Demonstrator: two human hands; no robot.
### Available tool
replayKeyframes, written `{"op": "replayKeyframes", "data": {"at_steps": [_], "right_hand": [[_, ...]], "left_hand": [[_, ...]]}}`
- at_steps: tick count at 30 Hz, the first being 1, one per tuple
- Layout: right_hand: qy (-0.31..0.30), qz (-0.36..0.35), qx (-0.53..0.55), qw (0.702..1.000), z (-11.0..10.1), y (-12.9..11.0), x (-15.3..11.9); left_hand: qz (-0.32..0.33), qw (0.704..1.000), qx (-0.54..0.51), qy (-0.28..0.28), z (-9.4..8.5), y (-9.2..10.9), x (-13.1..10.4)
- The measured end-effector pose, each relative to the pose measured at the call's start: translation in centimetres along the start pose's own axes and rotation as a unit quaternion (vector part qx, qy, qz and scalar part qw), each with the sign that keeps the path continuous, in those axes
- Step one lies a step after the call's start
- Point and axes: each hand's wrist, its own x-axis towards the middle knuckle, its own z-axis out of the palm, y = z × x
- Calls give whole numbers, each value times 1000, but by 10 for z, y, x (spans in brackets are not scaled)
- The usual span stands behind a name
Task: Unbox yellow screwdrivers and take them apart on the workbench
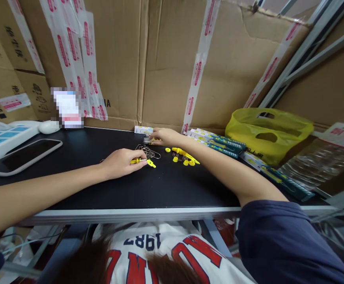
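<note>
My left hand is closed in a pinch on a thin yellow plastic part with a metal shaft. Just right of its tip, a small yellow piece lies on the black table. Farther back, my right hand has its fingers bent down over small shiny pieces near a narrow white box; what they pinch is too small to name. Between the hands is a tangle of bent metal wires. Below my right forearm lie yellow plastic parts with small dark springs among them.
Long printed boxes and a yellow plastic bag line the right side. A phone and a white power strip are at the left. A tall cardboard wall closes off the back of the black table.
</note>
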Motion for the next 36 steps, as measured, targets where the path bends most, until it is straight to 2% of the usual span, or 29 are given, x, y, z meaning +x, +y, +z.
{"op": "replayKeyframes", "data": {"at_steps": [4,8,12,27,32,36], "right_hand": [[8,-10,-9,1000,7,4,2],[38,15,-10,999,10,5,0],[55,-7,-34,998,12,6,1],[-4,52,-39,998,15,5,-1],[5,62,-17,998,4,-1,-4],[38,52,34,997,-13,-21,-15]], "left_hand": [[3,1000,0,1,0,1,0],[4,1000,3,6,0,0,-1],[4,1000,6,6,1,-2,0],[14,1000,19,14,1,-3,0],[5,1000,16,9,2,-3,0],[5,1000,5,8,2,-3,0]]}}
